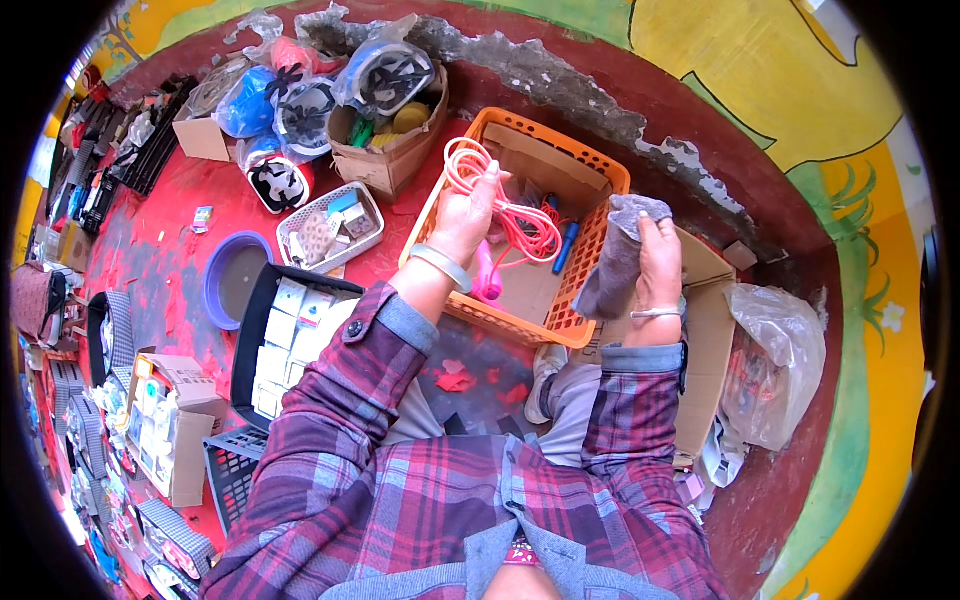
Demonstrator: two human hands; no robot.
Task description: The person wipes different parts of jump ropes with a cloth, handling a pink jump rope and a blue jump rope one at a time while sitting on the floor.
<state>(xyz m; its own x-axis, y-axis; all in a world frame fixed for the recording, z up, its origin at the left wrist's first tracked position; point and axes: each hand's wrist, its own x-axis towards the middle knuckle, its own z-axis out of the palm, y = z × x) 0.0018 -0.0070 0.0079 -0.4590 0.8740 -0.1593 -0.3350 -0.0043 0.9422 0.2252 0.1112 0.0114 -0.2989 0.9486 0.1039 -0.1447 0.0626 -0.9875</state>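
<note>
My left hand (466, 218) is closed around a coiled coral-pink skipping rope (532, 226). Its loops spread out on both sides of my fingers, and a bright pink handle (487, 272) hangs below them. My right hand (659, 262) grips a grey cloth (608, 268) by its upper end, and the rest drapes down by the basket's right side. Beneath both hands stands an orange plastic basket (603, 160) with a piece of cardboard inside. Blue handles (566, 247) lie in it, partly covered by the rope.
Left of the basket are a white tray (372, 238), a purple basin (212, 282) and a black crate (243, 372) of small white boxes. Bagged helmets (385, 80) sit behind by a cardboard box (385, 165). At right, an open carton (705, 350) and a plastic bag (770, 370) stand near the wall.
</note>
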